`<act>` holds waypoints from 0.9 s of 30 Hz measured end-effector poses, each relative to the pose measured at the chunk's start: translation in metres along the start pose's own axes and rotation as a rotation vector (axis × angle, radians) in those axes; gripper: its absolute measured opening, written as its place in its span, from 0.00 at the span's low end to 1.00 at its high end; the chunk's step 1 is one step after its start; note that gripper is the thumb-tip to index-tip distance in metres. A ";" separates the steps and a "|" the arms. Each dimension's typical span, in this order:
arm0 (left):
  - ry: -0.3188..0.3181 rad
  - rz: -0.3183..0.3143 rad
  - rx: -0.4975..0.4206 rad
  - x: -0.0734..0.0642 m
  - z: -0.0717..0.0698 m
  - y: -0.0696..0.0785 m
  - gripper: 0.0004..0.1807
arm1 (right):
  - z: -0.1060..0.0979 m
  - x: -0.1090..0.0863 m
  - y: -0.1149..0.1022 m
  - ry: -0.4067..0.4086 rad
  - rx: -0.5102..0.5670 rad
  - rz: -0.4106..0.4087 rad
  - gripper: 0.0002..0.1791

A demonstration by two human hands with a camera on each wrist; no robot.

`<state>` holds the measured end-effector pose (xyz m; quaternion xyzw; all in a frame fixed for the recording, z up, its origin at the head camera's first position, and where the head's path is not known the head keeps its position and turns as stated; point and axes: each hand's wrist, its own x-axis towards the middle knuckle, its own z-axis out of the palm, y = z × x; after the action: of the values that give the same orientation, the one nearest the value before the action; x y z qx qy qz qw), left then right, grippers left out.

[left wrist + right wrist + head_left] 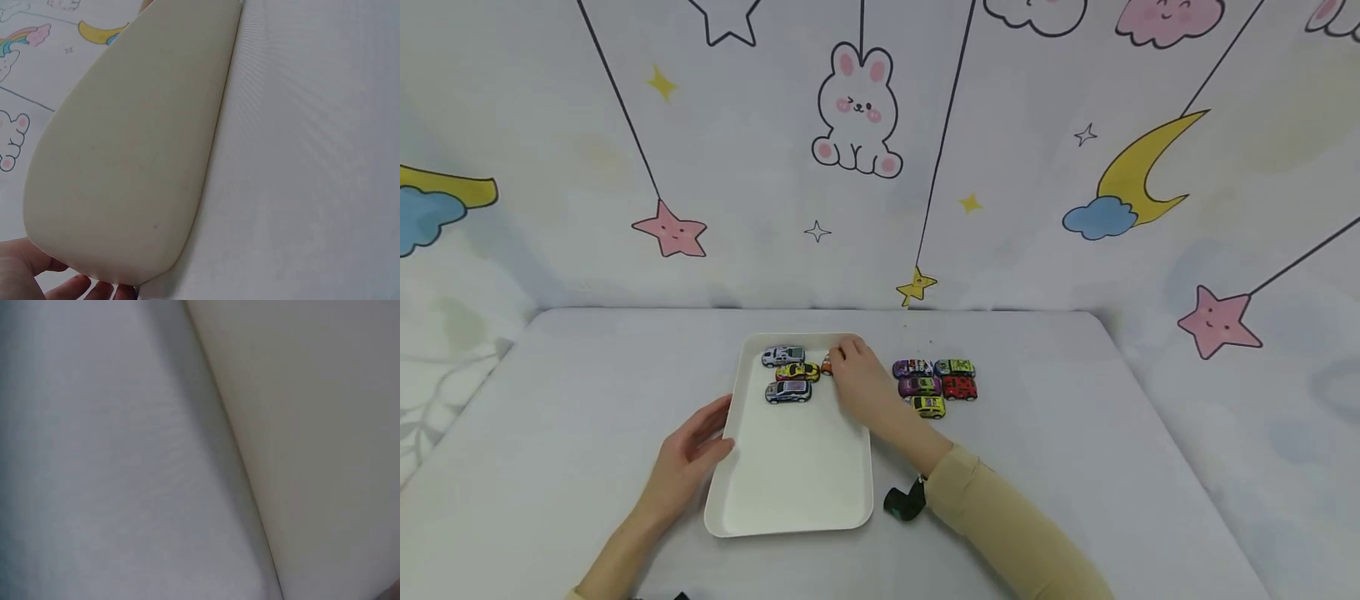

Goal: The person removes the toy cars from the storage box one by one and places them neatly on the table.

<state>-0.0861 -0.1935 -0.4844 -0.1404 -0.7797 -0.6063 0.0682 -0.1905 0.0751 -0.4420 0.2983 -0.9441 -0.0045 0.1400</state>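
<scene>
A white tray (790, 475) lies on the white table. At its left side my left hand (681, 458) holds the rim, the thumb over the edge; the left wrist view shows fingers (100, 291) against the outer wall. My right hand (865, 379) reaches over the tray's far right part and pinches a small orange toy car (826, 365), mostly hidden by the fingers. Left of it in the tray are a silver-white toy car (783, 356), a yellow toy car (797, 372) and a grey toy car (788, 391). The right wrist view shows mainly tray wall and cloth.
Right of the tray several toy cars stand in a cluster: a purple car (919, 386), a red car (959, 387), a yellow car (929, 406), among others. A dark green-black object (906, 502) sits by the right sleeve. A printed cloth backdrop (760, 150) rises behind the table.
</scene>
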 end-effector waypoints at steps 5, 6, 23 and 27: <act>-0.001 -0.004 0.000 0.002 -0.001 0.002 0.29 | 0.000 0.000 -0.002 -0.017 -0.052 -0.006 0.14; -0.001 -0.005 0.001 0.002 -0.001 0.003 0.29 | 0.000 0.000 -0.002 -0.018 -0.065 -0.008 0.14; -0.007 -0.028 0.013 0.001 -0.001 0.006 0.29 | -0.004 -0.004 -0.006 -0.015 0.034 0.021 0.15; -0.003 -0.027 0.015 0.001 -0.001 0.007 0.29 | -0.002 -0.005 -0.005 0.045 0.092 0.037 0.15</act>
<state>-0.0849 -0.1925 -0.4778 -0.1301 -0.7861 -0.6013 0.0600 -0.1829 0.0736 -0.4417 0.2871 -0.9453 0.0481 0.1474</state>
